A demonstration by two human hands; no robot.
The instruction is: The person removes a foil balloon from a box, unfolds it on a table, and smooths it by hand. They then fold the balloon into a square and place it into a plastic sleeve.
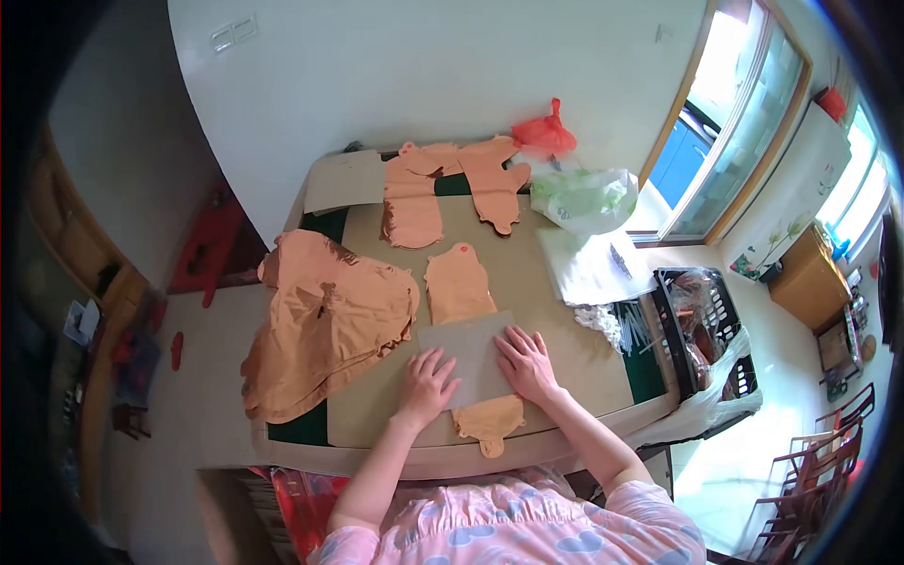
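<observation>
My left hand (429, 384) lies flat on the left side of a grey rectangular sheet (471, 353), fingers spread. On the sheet's right edge rests my right hand (527, 363), its fingers also stretched out. Beneath the sheet is a copper-coloured cut piece (458, 282); its rounded top with a small red mark shows beyond the sheet, and a narrower tabbed end (490, 424) shows on my side. Its middle is hidden. Left of my hands lies a large, creased copper-coloured piece (330, 320), apparently in layers.
More copper-coloured pieces (414, 207) lie at the back beside a grey board (344, 182). A red plastic bag (544, 135), a green-white bag (586, 196) and white sheets (598, 266) are at the back right. A black crate (706, 325) stands at the table's right edge.
</observation>
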